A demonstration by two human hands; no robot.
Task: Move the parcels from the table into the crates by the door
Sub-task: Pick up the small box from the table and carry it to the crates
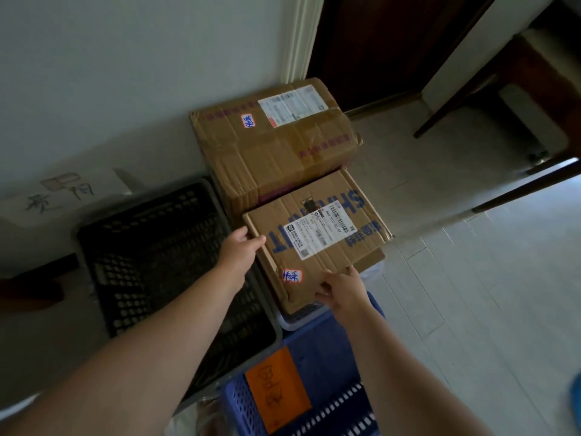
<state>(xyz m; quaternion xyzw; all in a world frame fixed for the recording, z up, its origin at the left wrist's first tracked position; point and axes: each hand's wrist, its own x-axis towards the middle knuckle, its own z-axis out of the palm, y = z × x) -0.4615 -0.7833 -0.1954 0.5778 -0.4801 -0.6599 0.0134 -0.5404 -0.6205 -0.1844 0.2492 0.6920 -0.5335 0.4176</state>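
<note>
By the door frame (298, 36), over the pale crate (300, 319): small parcel (317, 243) gripped on two sides

The small parcel sits just in front of the big parcel (273, 143), black crate (151, 262) along its left edge, blue crate (330, 357) nearer. Left hand (239, 250) is clamped on its left edge, thumb on top; right hand (342, 291) curls its fingers round the near right edge. Can't tell if it's fully set down tbh.

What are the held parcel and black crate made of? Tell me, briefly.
Held parcel: brown cardboard, matte, with creased edges, blue print and a paper label stuck on top.
Black crate: probably moulded plastic, dull finish, judging by its perforated lattice walls and smooth rim.
</note>
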